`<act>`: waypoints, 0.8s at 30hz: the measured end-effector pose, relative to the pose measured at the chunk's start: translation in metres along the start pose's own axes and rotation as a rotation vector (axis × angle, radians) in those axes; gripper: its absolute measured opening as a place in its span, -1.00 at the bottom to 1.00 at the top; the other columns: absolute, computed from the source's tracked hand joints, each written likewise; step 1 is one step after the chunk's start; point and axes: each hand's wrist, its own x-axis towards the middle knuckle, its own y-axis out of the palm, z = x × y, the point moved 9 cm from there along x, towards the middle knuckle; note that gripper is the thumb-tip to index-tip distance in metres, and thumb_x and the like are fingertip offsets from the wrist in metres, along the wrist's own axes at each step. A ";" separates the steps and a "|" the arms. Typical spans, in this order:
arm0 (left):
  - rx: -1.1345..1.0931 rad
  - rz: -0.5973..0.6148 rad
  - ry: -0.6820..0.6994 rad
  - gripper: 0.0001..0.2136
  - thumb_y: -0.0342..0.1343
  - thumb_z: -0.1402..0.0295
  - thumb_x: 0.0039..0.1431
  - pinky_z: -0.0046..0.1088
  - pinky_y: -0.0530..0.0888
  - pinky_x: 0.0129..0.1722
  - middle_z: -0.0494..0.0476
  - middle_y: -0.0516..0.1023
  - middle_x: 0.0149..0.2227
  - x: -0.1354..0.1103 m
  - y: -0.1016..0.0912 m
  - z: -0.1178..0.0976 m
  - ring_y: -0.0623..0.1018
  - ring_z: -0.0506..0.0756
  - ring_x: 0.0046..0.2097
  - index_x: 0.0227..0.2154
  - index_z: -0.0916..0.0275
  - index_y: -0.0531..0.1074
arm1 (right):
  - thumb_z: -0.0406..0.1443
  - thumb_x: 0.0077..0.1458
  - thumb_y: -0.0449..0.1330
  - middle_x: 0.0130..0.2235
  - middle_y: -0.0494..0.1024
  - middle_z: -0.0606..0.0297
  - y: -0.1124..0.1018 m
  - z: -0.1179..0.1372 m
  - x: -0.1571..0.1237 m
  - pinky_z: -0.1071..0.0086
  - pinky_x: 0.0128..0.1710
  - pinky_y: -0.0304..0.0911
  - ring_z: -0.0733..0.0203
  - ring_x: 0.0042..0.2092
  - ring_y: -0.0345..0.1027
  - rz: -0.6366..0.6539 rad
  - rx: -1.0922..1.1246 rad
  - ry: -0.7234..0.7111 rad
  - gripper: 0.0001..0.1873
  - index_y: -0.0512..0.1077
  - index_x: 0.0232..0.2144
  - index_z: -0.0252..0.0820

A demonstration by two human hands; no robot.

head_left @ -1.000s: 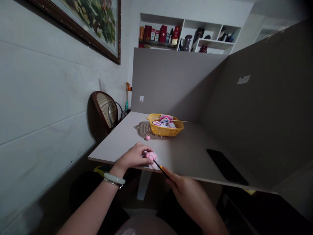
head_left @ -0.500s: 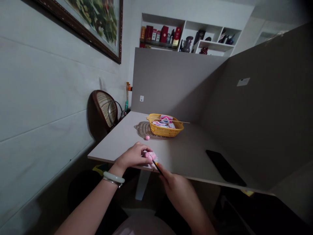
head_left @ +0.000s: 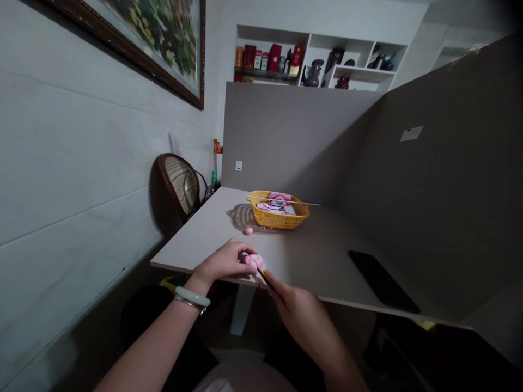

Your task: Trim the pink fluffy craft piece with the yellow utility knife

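- The person's left hand (head_left: 223,262) sits at the near edge of the tabletop (head_left: 310,267), fingers curled and nearly closed around a soft pink lump (head_left: 253,261), which it seems to hold. A bangle (head_left: 192,296) circles that wrist.
- The right hand (head_left: 300,316) comes in from the lower right, its fingers pinched on a thin black stick (head_left: 266,279) with a yellow band near its far end.
- The pink lump lies just right of the left hand and up and left of the right hand, with a white, wispy piece (head_left: 260,275) at its lower edge. Its long axis is hard to tell, since fingers hide part of it.
- The thin black stick slants from the right hand up and left toward the pink lump, and its tip meets the lump. Whether it goes in cannot be told.
- The left hand is the nearer, touching the lump directly.
- Farther back stands a yellow plastic basket (head_left: 278,220) with a wooden skewer (head_left: 308,203) across it, and a small pink ball (head_left: 249,231) lies just in front of it.
- Since the previous frame, the right hand has shifted slightly right. The left hand's hold looks unchanged.
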 end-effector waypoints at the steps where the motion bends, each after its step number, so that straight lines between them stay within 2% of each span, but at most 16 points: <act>1: -0.005 0.005 0.002 -0.57 0.30 0.18 -0.07 -0.30 0.36 0.09 0.14 0.49 -0.06 0.000 0.000 -0.001 0.44 0.21 0.04 -0.08 0.13 0.55 | -0.33 0.30 -0.01 -0.12 0.66 0.17 -0.001 -0.003 -0.003 0.45 -0.30 0.30 0.11 -0.17 0.58 0.008 0.022 -0.002 -0.49 0.24 0.26 0.05; 5: -0.012 0.020 0.000 -0.58 0.29 0.16 -0.06 -0.30 0.37 0.08 0.14 0.50 -0.07 -0.002 0.000 -0.006 0.46 0.20 0.02 -0.09 0.14 0.55 | -0.35 0.27 0.01 -0.03 0.62 0.19 -0.005 -0.011 -0.017 0.40 -0.16 0.32 0.10 -0.08 0.54 0.009 0.034 0.002 -0.51 0.31 0.22 0.04; 10: 0.020 -0.009 0.000 -0.58 0.29 0.19 -0.07 -0.28 0.39 0.07 0.15 0.49 -0.08 -0.001 -0.002 -0.003 0.46 0.21 0.01 -0.08 0.14 0.55 | -0.34 0.30 -0.01 -0.22 0.68 0.15 0.001 0.001 0.001 0.44 -0.38 0.29 0.08 -0.26 0.59 -0.021 -0.089 0.008 -0.48 0.21 0.28 0.04; 12: 0.022 -0.021 -0.004 -0.58 0.29 0.21 -0.07 -0.29 0.38 0.07 0.15 0.49 -0.09 -0.001 -0.003 -0.003 0.45 0.20 0.02 -0.08 0.14 0.55 | -0.33 0.31 -0.01 -0.20 0.68 0.15 0.001 0.001 0.004 0.45 -0.36 0.29 0.09 -0.23 0.59 -0.026 -0.055 -0.010 -0.49 0.22 0.27 0.06; 15: 0.000 -0.017 -0.004 -0.60 0.30 0.20 -0.07 -0.32 0.40 0.05 0.14 0.49 -0.10 -0.001 -0.002 -0.004 0.47 0.19 -0.01 -0.10 0.13 0.56 | -0.32 0.29 0.01 -0.15 0.67 0.19 -0.003 -0.008 -0.006 0.45 -0.29 0.31 0.12 -0.19 0.58 -0.004 0.009 -0.014 -0.51 0.29 0.23 0.07; 18: -0.006 -0.021 0.006 -0.60 0.31 0.19 -0.08 -0.32 0.41 0.02 0.14 0.49 -0.11 -0.001 -0.001 -0.004 0.48 0.19 -0.02 -0.12 0.12 0.57 | -0.34 0.28 0.02 -0.16 0.67 0.16 -0.006 -0.010 -0.013 0.41 -0.28 0.31 0.09 -0.21 0.58 0.013 -0.034 0.013 -0.51 0.30 0.23 0.03; 21: 0.003 -0.026 0.012 -0.59 0.30 0.18 -0.08 -0.32 0.41 0.02 0.13 0.50 -0.10 0.000 -0.001 -0.001 0.48 0.19 -0.02 -0.11 0.12 0.56 | -0.36 0.29 0.01 -0.21 0.68 0.14 -0.004 0.001 -0.004 0.41 -0.35 0.28 0.06 -0.25 0.59 0.004 -0.097 0.024 -0.48 0.23 0.27 0.02; 24: 0.013 -0.039 0.001 -0.58 0.30 0.20 -0.09 -0.32 0.40 0.04 0.13 0.49 -0.08 -0.001 -0.002 0.001 0.47 0.19 0.01 -0.10 0.12 0.55 | -0.34 0.31 -0.01 -0.18 0.67 0.13 -0.001 0.004 0.004 0.43 -0.34 0.29 0.07 -0.20 0.58 0.000 -0.061 0.010 -0.48 0.20 0.28 0.05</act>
